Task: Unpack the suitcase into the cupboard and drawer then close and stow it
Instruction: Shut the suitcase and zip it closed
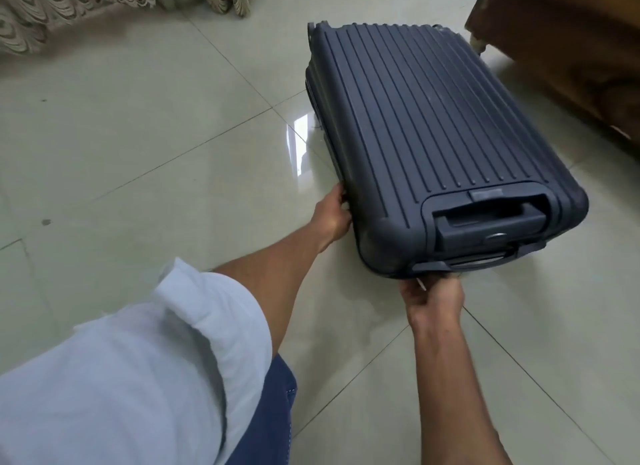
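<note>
In the head view, a dark navy hard-shell suitcase with ribbed sides is lying flat and closed on the glossy pale tiled floor, just beside a brown wooden furniture piece that is being cut off at the right edge. The left hand is gripping the suitcase's left edge, its fingers hidden behind the shell. The right hand is curling against the near end below the recessed handle, pinching a small pale tab; what that tab is, I cannot tell.

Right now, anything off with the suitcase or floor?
Nothing stands out. The suitcase lies flat and closed on the tiled floor, left hand at its side, right hand pinching something small at its near edge.
</note>
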